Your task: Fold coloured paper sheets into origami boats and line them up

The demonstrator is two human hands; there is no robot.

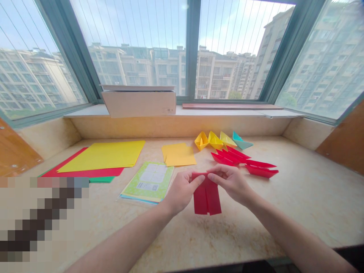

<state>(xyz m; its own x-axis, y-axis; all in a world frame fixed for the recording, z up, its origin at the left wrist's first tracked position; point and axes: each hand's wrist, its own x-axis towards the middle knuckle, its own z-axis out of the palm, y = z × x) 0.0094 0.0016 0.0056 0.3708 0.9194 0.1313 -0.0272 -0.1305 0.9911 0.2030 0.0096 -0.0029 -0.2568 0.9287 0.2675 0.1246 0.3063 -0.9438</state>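
A folded red paper [207,197] hangs between both hands above the marble sill, its two flaps meeting down the middle. My left hand [182,189] pinches its upper left corner with thumb and fingers closed. On the upper right edge, my right hand [231,181] is pinched shut as well. Just beyond the hands lie several finished red paper boats [244,163]. Behind those stand three yellow boats [214,140] and one teal boat [241,141].
A stack of small yellow sheets [178,154] lies ahead. A green paper packet [149,182] sits to the left of my hands. Large yellow, red and green sheets [99,157] lie at far left. A cardboard box [139,100] rests on the window ledge.
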